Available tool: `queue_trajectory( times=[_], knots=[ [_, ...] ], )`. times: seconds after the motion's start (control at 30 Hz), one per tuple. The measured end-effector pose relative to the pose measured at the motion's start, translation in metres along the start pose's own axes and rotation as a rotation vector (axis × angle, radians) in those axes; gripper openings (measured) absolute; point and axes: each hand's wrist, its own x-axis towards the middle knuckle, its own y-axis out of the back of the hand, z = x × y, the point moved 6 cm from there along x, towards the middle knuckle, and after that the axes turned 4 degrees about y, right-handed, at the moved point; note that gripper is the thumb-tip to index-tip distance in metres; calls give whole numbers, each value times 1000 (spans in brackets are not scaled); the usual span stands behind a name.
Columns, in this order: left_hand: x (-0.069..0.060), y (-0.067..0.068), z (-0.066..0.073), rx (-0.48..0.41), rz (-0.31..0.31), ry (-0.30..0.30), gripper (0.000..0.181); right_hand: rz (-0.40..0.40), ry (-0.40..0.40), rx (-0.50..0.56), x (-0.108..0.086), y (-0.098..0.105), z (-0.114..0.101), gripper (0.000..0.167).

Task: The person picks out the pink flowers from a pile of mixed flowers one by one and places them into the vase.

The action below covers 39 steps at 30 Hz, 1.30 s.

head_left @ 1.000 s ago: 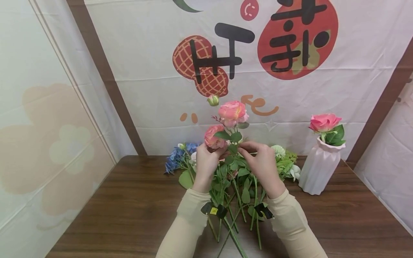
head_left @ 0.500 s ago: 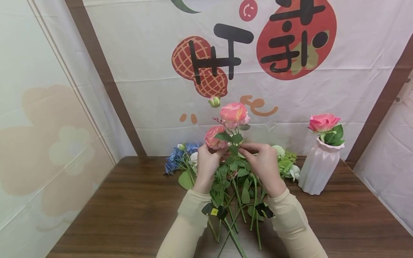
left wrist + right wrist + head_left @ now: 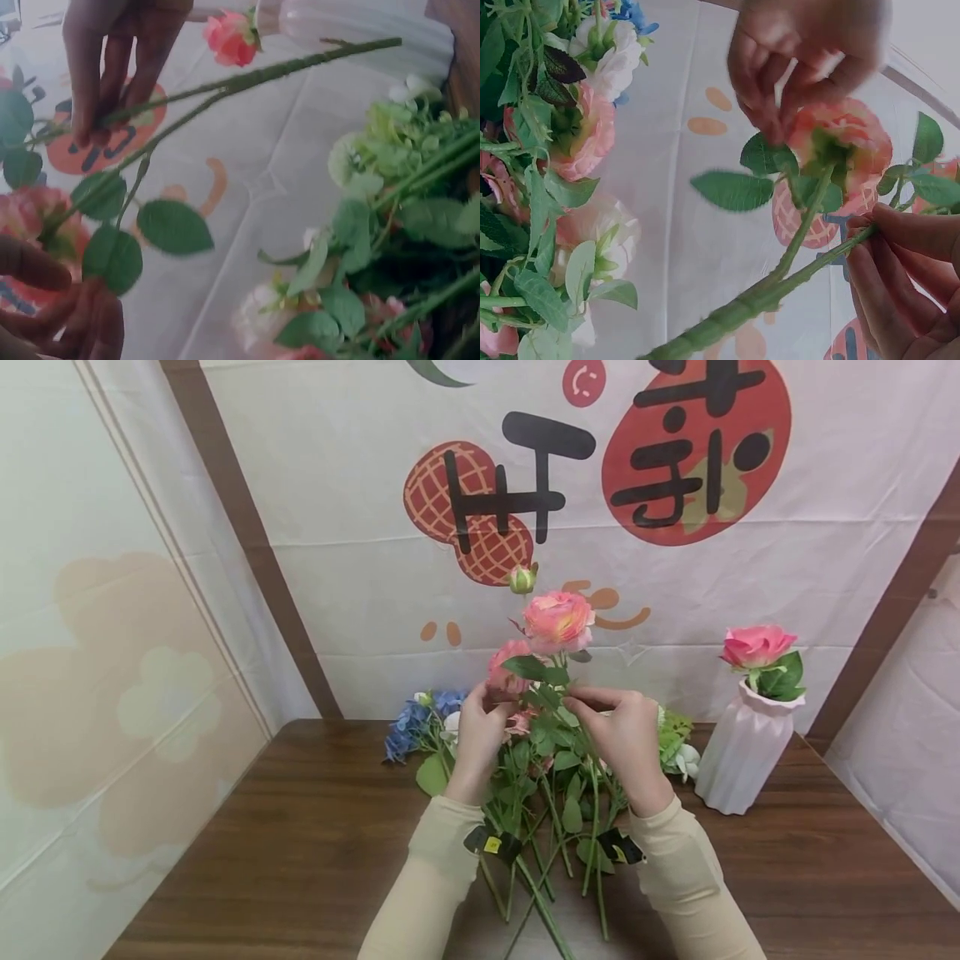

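Observation:
Between the two hands stands an upright branched flower stem with a large pink bloom (image 3: 558, 622), a lower pink bloom (image 3: 510, 667) and a green-pink bud (image 3: 522, 579). My right hand (image 3: 622, 735) pinches one branch of the green stem (image 3: 817, 262) between thumb and fingers. Beside the lower bloom, my left hand (image 3: 476, 739) has curled fingers, whose tips pinch a green leaf (image 3: 112, 259) in the left wrist view. Below the fork, the stem's cut end shows free in that view. The left palm is hidden.
Several more flowers lie on the brown wooden table (image 3: 315, 852), their stems crossing towards me, with blue blossoms (image 3: 408, 727) at left and green foliage (image 3: 675, 735) at right. A white ribbed vase (image 3: 746, 752) holding one pink rose (image 3: 757, 646) stands right. A printed cloth hangs behind.
The held flower stem has shifted to the right and turned a little, taking its bud along. My right hand has moved slightly right, and my left fingers now sit lower against the lower bloom.

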Motion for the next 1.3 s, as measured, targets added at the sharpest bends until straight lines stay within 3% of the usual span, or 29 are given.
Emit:
queue_trajectory(
  times=[0.23, 0.43, 0.73, 1.03, 1.3],
  knots=[
    [4, 25, -4, 162, 94, -65, 28, 7, -28, -32, 6, 7, 3, 16],
    [5, 43, -8, 304, 132, -77, 26, 22, -14, -71, 15, 16, 4, 15],
    [6, 58, -17, 445, 101, -78, 27, 48, 20, -129, 28, 32, 9, 15],
    [8, 78, -23, 545, 135, -134, 26, 51, 88, -172, 41, 43, 4, 16],
    [7, 95, -30, 621, 105, -107, 35, 75, 107, -189, 50, 49, -2, 13]
  ],
)
